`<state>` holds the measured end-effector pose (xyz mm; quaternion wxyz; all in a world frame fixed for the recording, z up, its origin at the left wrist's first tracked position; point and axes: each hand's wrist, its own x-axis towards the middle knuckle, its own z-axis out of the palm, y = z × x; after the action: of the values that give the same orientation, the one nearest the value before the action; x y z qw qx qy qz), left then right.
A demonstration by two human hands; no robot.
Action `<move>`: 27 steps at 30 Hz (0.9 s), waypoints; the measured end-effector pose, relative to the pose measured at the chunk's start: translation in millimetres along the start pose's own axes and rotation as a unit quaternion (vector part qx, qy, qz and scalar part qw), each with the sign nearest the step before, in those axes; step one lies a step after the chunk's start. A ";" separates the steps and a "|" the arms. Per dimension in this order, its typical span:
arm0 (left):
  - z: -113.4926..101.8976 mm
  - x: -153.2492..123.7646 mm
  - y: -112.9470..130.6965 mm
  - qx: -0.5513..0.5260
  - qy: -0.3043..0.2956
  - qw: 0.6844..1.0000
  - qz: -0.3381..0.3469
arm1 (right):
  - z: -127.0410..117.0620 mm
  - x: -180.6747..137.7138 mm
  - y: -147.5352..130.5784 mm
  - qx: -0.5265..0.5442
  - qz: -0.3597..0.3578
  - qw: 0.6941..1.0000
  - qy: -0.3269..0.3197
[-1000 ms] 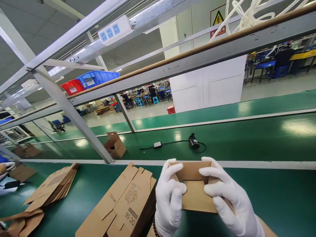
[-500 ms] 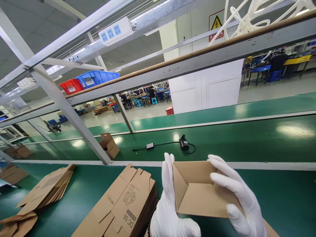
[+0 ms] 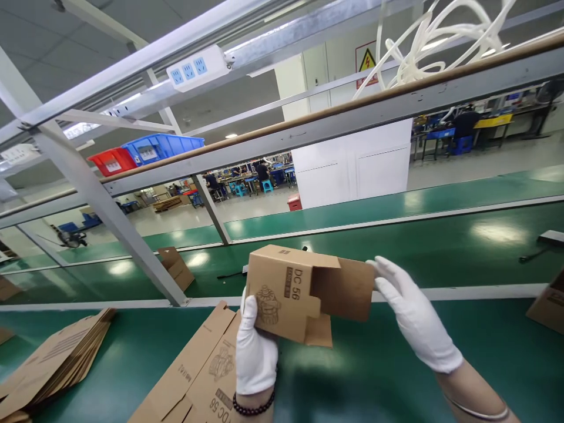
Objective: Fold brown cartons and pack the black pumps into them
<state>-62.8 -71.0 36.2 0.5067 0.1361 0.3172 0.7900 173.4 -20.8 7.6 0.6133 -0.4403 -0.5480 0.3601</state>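
Observation:
A brown cardboard box [image 3: 282, 294] printed "DC 56" is in my left hand [image 3: 257, 358], tilted above the green bench. The thumb of that white-gloved hand presses the printed side. The box's right end stands open, with a large flap [image 3: 348, 288] sticking out and a smaller flap [image 3: 319, 332] below. At the large flap's outer edge, my gloved right hand [image 3: 412, 311] has its fingertips closed on the cardboard. Under my left forearm lies a stack of flattened cartons [image 3: 194, 370] with the same print.
More flat cartons [image 3: 61, 358] lie at the left. An open carton [image 3: 176, 267] stands behind the slanted post [image 3: 110, 217]; another carton [image 3: 549, 302] is at the right edge. A dark cable [image 3: 229, 276] shows behind my box. Red [image 3: 111, 161] and blue bins [image 3: 163, 148] sit overhead.
The box has turned from its open end facing me to its printed side facing me, open end right. My right hand has shifted from its side to the flap. The view has swung right.

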 end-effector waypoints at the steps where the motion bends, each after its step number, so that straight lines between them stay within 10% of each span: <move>1: 1.6 2.5 2.2 -0.021 0.009 1.000 -0.017 | 0.1 3.6 -1.4 0.021 0.021 0.999 -0.039; 5: 7.3 2.4 4.1 -0.029 0.029 0.999 -0.030 | 3.4 7.0 -2.6 0.021 0.036 0.990 -0.137; 10: 11.1 -1.8 2.2 -0.017 0.050 0.998 -0.035 | 1.2 7.3 3.6 -0.116 0.013 0.990 -0.078; 16: 5.8 7.5 5.7 -0.034 0.038 0.998 -0.043 | -13.8 13.4 -6.1 0.094 0.087 0.960 -0.251; 27: 4.3 15.3 1.2 -0.025 0.033 0.998 -0.051 | -11.1 22.1 15.8 0.107 0.120 0.967 -0.197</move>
<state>-68.2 -56.2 38.6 0.5385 0.0812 0.3206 0.7750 188.1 3.6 0.6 0.4889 -0.3549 -0.5592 0.5677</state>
